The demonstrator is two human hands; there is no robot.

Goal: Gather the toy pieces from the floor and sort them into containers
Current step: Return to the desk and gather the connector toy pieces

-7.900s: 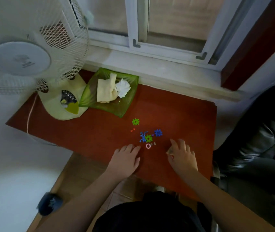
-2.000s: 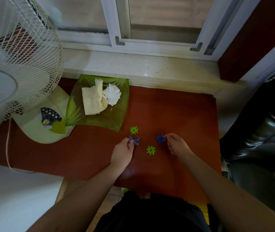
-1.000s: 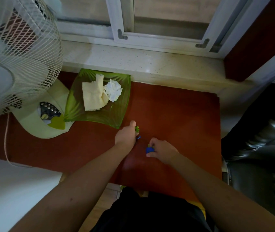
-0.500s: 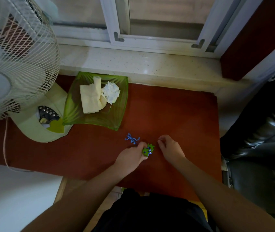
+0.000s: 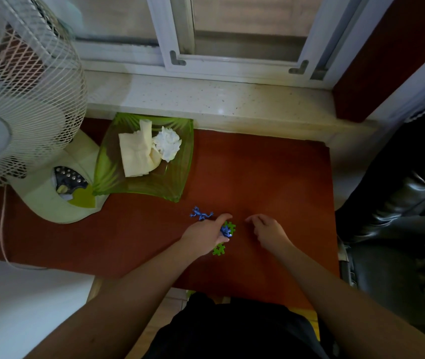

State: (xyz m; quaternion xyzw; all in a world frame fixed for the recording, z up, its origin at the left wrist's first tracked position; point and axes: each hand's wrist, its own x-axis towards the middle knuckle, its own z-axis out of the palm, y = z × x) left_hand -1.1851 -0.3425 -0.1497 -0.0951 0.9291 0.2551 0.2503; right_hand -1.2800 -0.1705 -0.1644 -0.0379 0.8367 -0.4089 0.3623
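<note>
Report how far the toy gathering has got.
Done: nothing sorted; no toy container shows. In hand: the left hand grips a blue and green piece; the right hand is empty. Left: the blue figure and the green piece on the red top.

You are in a home, at a low red-brown table (image 5: 258,177) under a sliding window (image 5: 245,35). At 10 o'clock stands a white household fan (image 5: 25,99), beside it a green glass dish (image 5: 180,182) holding tissues (image 5: 167,143); at 3 o'clock, a black leather sofa (image 5: 400,216).
</note>
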